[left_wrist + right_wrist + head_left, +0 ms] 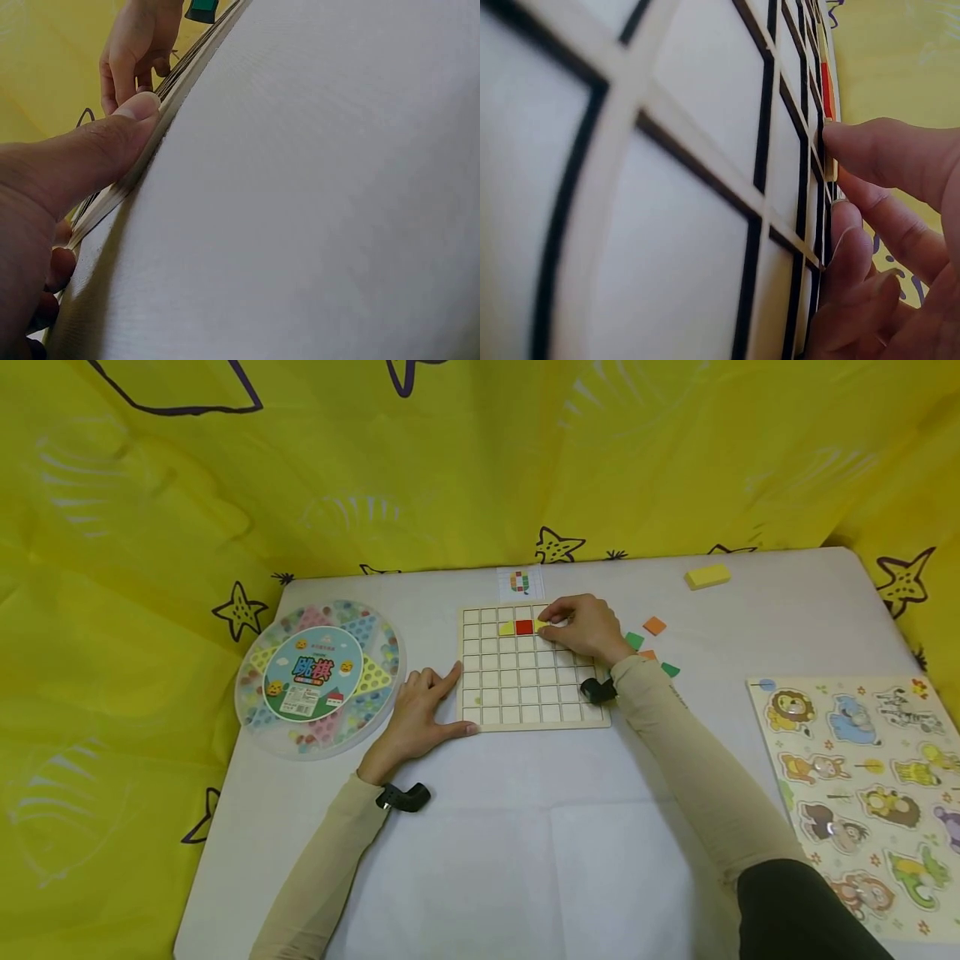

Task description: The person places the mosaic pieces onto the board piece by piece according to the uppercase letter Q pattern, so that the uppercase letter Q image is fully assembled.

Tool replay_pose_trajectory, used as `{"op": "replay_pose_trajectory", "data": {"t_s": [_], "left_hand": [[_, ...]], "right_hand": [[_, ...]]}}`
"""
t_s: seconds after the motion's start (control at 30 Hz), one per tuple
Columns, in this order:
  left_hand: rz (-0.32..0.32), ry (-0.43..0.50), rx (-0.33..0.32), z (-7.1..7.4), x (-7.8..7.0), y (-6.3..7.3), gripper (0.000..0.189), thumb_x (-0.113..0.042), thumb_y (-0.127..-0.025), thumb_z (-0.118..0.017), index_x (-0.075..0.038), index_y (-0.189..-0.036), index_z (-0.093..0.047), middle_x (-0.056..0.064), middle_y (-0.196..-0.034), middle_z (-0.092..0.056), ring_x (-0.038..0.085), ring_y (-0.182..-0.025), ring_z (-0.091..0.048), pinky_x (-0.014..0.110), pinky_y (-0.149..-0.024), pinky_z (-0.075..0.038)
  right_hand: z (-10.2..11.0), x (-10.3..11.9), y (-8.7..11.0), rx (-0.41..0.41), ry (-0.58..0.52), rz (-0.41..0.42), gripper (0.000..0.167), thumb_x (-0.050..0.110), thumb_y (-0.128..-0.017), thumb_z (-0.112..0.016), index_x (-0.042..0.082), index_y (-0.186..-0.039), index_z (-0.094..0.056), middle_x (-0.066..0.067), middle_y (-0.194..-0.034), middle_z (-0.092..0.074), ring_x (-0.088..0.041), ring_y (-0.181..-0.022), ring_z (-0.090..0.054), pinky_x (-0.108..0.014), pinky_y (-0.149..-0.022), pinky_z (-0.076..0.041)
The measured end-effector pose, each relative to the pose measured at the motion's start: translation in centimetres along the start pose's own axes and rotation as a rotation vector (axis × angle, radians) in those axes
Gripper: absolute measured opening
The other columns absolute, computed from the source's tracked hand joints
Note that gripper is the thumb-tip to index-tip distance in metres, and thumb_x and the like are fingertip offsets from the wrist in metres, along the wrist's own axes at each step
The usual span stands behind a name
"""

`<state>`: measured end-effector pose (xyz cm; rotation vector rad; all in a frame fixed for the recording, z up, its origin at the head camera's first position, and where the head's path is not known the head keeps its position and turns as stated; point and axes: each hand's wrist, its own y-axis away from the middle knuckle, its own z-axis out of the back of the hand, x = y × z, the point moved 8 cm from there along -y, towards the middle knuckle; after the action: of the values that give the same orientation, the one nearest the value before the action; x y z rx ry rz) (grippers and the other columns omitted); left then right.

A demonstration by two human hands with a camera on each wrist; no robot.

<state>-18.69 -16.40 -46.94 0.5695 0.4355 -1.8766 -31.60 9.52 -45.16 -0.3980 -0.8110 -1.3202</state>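
A pale wooden grid board (510,720) lies flat on the table. My left hand (416,714) steadies its near left corner, with the thumb on the near edge and the index finger at the left side. My right hand (585,627) pinches a yellow tile (831,166) between thumb and fingers over a cell in the board's upper part. Directly left of that tile sits a red square tile (524,627), with a yellow-green tile (507,628) on its other side. Behind the board is a small pattern card (519,582).
Loose green and orange tiles (655,625) lie right of the board, some partly behind the right wrist. A yellow block (707,577) sits at the back right. On the left is a round Chinese checkers box (315,739); an animal puzzle board (817,785) lies at right.
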Motion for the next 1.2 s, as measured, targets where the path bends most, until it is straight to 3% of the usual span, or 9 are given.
{"op": "replay_pose_trajectory", "data": {"t_s": [0.53,1.2], "left_hand": [[-0.013,-0.003,-0.007,0.05,-0.10,0.03,0.106,-0.043,-0.079,-0.093,-0.010,-0.164,-0.039,0.012,-0.111,-0.054,0.027,-0.097,-0.040,0.041,-0.088,-0.032],[0.017,-0.019,0.010,-0.01,0.02,0.02,0.106,-0.045,-0.080,-0.092,-0.012,-0.165,-0.038,0.012,-0.111,-0.053,0.027,-0.097,-0.039,0.040,-0.086,-0.031]], "right_hand": [[-0.09,-0.26,0.00,0.012,-0.007,-0.018,0.028,0.027,-0.097,-0.076,0.010,-0.119,-0.078,-0.014,-0.117,-0.072,-0.029,-0.103,-0.057,-0.038,-0.087,-0.038],[-0.08,-0.38,-0.11,0.017,-0.027,-0.024,0.026,0.025,-0.097,-0.076,0.008,-0.116,-0.078,-0.014,-0.112,-0.072,-0.029,-0.104,-0.057,-0.038,-0.089,-0.038]]}}
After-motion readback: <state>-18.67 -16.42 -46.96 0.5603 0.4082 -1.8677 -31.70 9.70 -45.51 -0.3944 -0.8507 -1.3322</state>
